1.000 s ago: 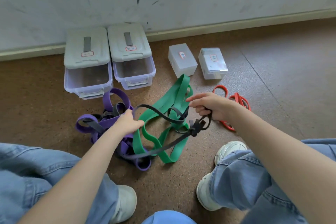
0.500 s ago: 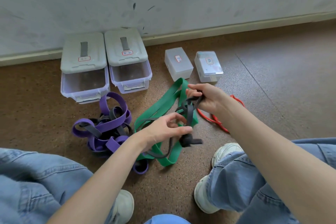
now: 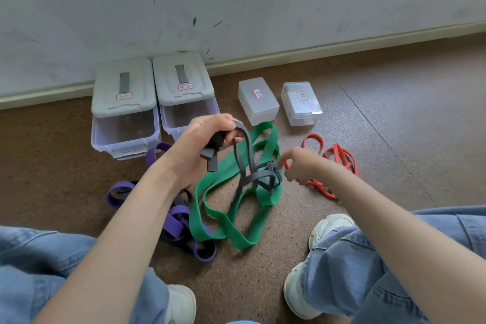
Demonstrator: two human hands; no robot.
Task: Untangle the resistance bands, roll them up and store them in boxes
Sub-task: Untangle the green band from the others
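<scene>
Risk of cinching the knot: purple band (image 3: 175,221) and green band (image 3: 223,216) on the floor (image 3: 263,271) nearest, right grip (image 3: 298,166) loosely curled, empty, left grip (image 3: 202,139) clutching the black band (image 3: 246,166), boxes (image 3: 123,113) at the wall.

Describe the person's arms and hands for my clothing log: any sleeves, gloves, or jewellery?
Both forearms are bare to the frame edge: no sleeves in view. The left hand and right hand wear no gloves, and no rings, watch or bracelet show. Below, blue denim trousers and white shoes.
</scene>
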